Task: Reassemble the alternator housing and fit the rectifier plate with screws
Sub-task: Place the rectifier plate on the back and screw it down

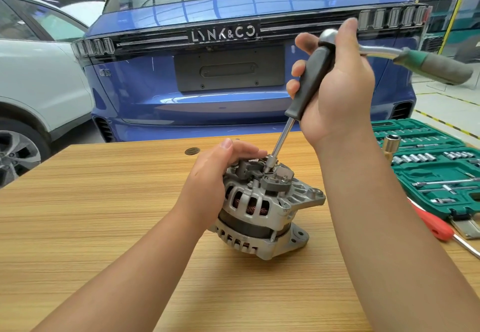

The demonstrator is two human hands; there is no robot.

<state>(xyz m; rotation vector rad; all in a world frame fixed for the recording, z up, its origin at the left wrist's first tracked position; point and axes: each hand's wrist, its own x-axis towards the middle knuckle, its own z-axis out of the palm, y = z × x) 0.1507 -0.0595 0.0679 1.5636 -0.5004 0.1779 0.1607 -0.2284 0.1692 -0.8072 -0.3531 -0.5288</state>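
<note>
A silver alternator [262,209] stands on the wooden table [104,202], copper windings showing through its slots. Grey rectifier parts [275,178] sit on its top. My left hand [220,168] rests over the top left of the housing and steadies it. My right hand [335,90] grips the black handle of a socket driver [309,85] whose steel shaft slants down to a socket seated on a fastener on the rectifier. A ratchet with a green and grey handle [431,64] is fixed on the driver's top end and sticks out to the right.
An open green socket set case [431,170] lies at the table's right edge, with a brass-coloured socket [389,147] beside it. A red-handled screwdriver [436,225] lies in front of the case. A blue car [233,72] stands just behind the table, a white car [33,85] to the left.
</note>
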